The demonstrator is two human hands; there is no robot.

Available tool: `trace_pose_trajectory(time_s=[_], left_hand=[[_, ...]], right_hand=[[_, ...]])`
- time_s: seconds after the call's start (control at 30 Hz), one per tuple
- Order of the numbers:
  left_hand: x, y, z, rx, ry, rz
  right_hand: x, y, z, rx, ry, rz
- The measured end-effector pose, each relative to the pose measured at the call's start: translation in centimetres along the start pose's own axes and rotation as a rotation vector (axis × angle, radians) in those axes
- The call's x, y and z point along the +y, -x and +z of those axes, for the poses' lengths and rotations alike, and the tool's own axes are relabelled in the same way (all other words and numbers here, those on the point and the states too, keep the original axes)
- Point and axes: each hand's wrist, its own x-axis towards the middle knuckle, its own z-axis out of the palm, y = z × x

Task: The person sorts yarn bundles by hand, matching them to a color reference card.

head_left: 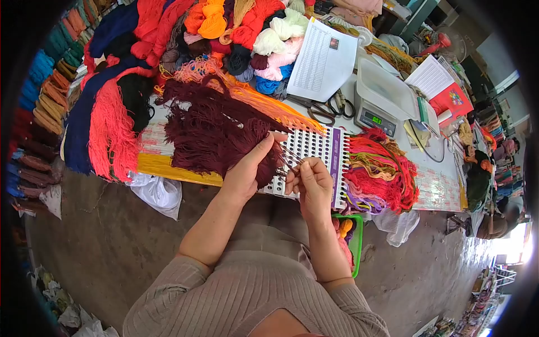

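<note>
A large bundle of dark maroon yarn [210, 132] lies over the table at the middle. My left hand [251, 165] is closed round its right end, with the thumb on top. From that grip a few thin strands run across to my right hand [310, 181], which pinches them between thumb and fingers. Beneath both hands is a white board with rows of round holes [314, 145] and a purple strip on its right side. Orange yarn [281, 108] is at the board's far edge. A mixed bunch of red, olive and purple yarn [382, 174] lies at its right.
Scissors [320, 111] lie beyond the board, near a printed sheet [323, 62]. A scale [375, 119] with a clear plastic tub [387, 84] stands at right. Heaped yarn skeins [247, 28] fill the back. A green basket [356, 247] is below the table edge.
</note>
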Motion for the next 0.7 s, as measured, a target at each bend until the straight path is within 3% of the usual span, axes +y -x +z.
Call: trace_pose_trajectory(time_s=[0.2, 0.7], left_hand=[[0.5, 0.4, 1.5, 0.068, 0.031, -0.053], [-0.5, 0.0, 0.5, -0.031, -0.102, -0.035]], right_hand=[[0.1, 0.0, -0.1, 0.028, -0.075, 0.013], [0.0, 0.2, -0.4, 0.040, -0.022, 0.000]])
